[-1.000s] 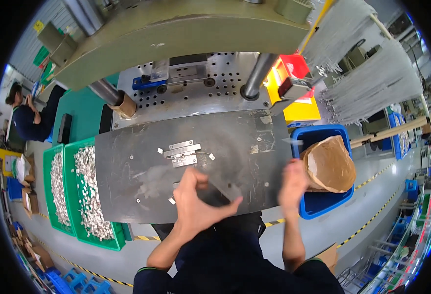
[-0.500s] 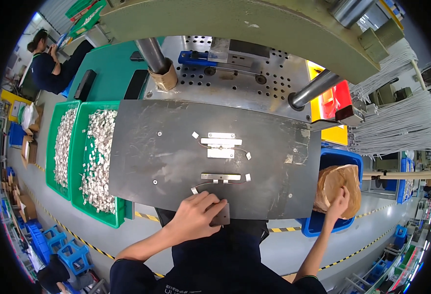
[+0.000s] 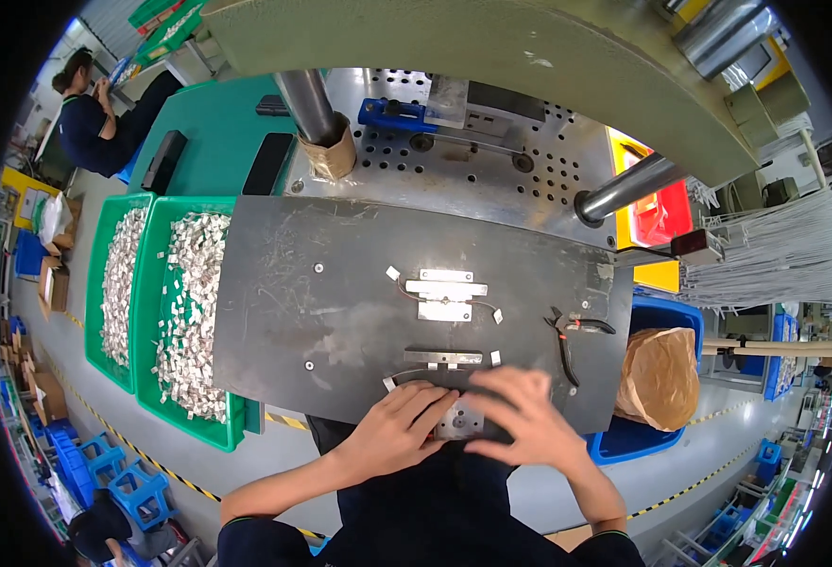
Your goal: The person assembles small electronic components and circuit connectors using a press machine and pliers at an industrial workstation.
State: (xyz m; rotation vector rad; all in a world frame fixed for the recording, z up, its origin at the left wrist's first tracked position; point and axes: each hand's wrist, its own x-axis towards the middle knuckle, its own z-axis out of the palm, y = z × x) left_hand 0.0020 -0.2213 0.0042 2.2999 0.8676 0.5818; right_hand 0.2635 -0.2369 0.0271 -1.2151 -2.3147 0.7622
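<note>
Both hands meet at the near edge of the steel plate [image 3: 340, 283]. Left hand [image 3: 399, 425] lies flat, fingers extended and loosely curled, tips touching a small grey metal block [image 3: 460, 419] (perforated, mostly covered). Right hand [image 3: 522, 416] arches over the block from the other side, fingers bent down onto it; whether it actually clamps the block cannot be told. Just beyond lie a flat strip [image 3: 443, 357] and pliers [image 3: 567, 342].
</note>
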